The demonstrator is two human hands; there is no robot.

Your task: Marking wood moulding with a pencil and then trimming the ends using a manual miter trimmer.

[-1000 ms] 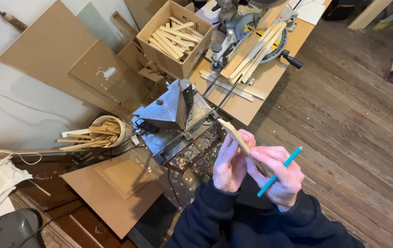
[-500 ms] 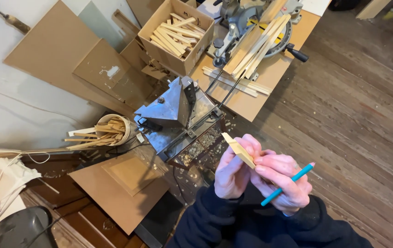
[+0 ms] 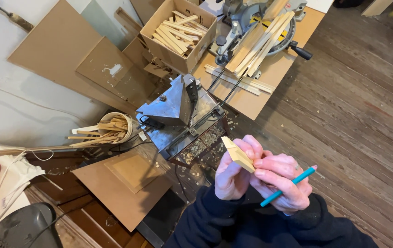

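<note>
Worn wooden floorboards (image 3: 352, 115) run under a cluttered workshop corner, seen from above. At its middle stands a metal machine (image 3: 178, 112) with a peaked steel hood, wood chips and shavings gathered in its tray on the near side. Just in front of the machine, closest to the camera, the person's two hands meet over dark sleeves. The left hand (image 3: 233, 177) is closed around a short pale wooden piece (image 3: 237, 154), thumb and fingers pinching it so its angled end points back toward the machine. The right hand (image 3: 281, 181) touches the same piece with its fingertips while a teal pencil (image 3: 288, 186) is tucked in its curled fingers, the tip sticking out away from the machine.

Beyond the machine, an open cardboard box (image 3: 180, 34) is filled with cut wooden sticks. Beside the box, farther from the wall, a mitre saw (image 3: 260, 27) sits on a brown board (image 3: 260, 87) with long wooden strips (image 3: 263, 43) leaning across it. To the machine's wall side, a small round bucket (image 3: 113, 126) lies tipped over, thin sticks spilling from it. Large cardboard sheets (image 3: 63, 55) lean against the white wall behind that bucket. Nearer the camera than the bucket, a flat brown panel (image 3: 123, 183) rests on dark wooden drawers.
</note>
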